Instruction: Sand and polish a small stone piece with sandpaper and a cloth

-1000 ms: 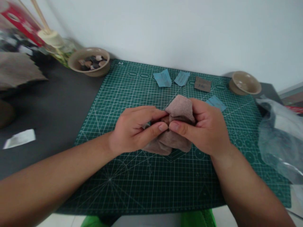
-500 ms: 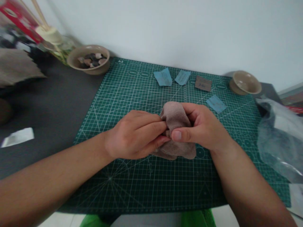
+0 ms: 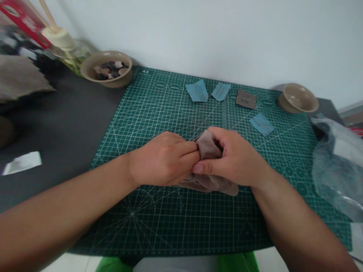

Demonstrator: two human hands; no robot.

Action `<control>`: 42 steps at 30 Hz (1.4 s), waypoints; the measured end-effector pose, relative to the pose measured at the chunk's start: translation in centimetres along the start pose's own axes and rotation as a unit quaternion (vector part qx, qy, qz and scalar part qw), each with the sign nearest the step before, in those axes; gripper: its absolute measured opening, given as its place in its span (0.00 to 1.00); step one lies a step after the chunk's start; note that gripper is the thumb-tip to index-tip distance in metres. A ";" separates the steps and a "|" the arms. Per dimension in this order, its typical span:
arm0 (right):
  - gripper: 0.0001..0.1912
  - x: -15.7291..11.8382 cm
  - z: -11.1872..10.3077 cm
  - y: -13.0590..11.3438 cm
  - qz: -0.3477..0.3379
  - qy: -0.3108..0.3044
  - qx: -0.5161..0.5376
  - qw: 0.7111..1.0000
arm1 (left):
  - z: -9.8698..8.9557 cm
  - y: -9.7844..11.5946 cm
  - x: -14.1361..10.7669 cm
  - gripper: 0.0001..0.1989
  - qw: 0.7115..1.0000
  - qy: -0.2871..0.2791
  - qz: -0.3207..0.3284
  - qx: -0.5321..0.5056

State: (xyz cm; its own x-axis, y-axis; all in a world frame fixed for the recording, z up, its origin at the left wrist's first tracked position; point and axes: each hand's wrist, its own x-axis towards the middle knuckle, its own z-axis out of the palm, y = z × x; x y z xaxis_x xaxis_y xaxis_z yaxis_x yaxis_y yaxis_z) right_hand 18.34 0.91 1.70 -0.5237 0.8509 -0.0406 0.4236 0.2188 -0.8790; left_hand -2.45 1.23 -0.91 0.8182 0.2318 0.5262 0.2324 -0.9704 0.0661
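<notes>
A folded taupe terry cloth point(image 3: 209, 184) lies bunched on the green cutting mat point(image 3: 170, 226). My left hand point(image 3: 163, 160) pinches the cloth's left side between its fingers and thumb. My right hand point(image 3: 234, 156) wraps over the upper fold, its thumb pressing in near my left fingertips. Whatever lies inside the folds is hidden.
Several blue sandpaper scraps point(image 3: 197, 90) and a brown sandpaper piece point(image 3: 246, 99) lie on the mat's far side. Behind it stand a stone-filled bowl point(image 3: 106, 70) and a beige bowl point(image 3: 297, 98). A clear plastic bag point(image 3: 337, 166) lies right.
My hands have closed in on the cloth, and its upper fold is pressed tighter. My right hand now sits further over the top. The view has shifted slightly.
</notes>
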 end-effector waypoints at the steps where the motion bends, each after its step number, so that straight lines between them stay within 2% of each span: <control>1: 0.24 -0.1 0.0 0.0 -0.008 0.001 0.016 1.000 | 0.1 0.0 0.0 0.16 1.000 0.006 -0.004 -0.003; 8: 0.21 0.0 -0.4 1.0 -0.031 -0.054 0.150 0.987 | 0.0 0.1 0.1 0.15 1.000 0.021 -0.008 -0.017; 20: 0.18 0.1 -0.7 1.9 -0.027 -0.101 0.235 0.966 | 0.0 0.5 0.0 0.11 0.997 0.066 -0.021 -0.040; 22: 0.18 0.0 -0.7 1.8 -0.026 -0.107 0.271 0.956 | -0.1 0.7 -0.1 0.10 0.996 0.082 -0.027 -0.038; 26: 0.17 -0.4 -0.6 1.5 -0.024 -0.132 0.373 0.918 | -0.6 1.1 -0.1 0.09 0.991 0.125 -0.042 -0.022; 30: 0.17 -0.8 -0.7 1.2 -0.035 -0.135 0.417 0.898 | -0.9 1.3 -0.1 0.10 0.989 0.128 -0.055 -0.041; 33: 0.19 -0.8 -0.7 1.0 -0.013 -0.123 0.401 0.907 | -0.9 1.3 -0.1 0.10 0.990 0.122 -0.052 -0.039; 37: 0.22 -0.6 -0.7 0.7 0.025 -0.110 0.333 0.936 | -0.5 1.2 0.0 0.08 0.993 0.108 -0.038 -0.038; 40: 0.24 -0.3 -0.6 0.6 0.032 -0.101 0.216 0.971 | 0.1 1.0 -0.1 0.08 0.996 0.078 -0.008 -0.032; 42: 0.24 -0.1 -0.5 0.6 0.023 -0.072 0.140 0.987 | 0.4 0.7 -0.1 0.10 0.998 0.063 0.005 -0.015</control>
State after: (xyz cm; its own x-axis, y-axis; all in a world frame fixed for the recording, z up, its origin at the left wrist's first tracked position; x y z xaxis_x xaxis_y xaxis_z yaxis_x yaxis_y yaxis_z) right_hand 19.02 1.16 1.43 -0.6172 0.7756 -0.1324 0.2384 0.0239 -0.9709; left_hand -2.18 0.57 -1.30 0.7474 0.2131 0.6292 0.2067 -0.9748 0.0846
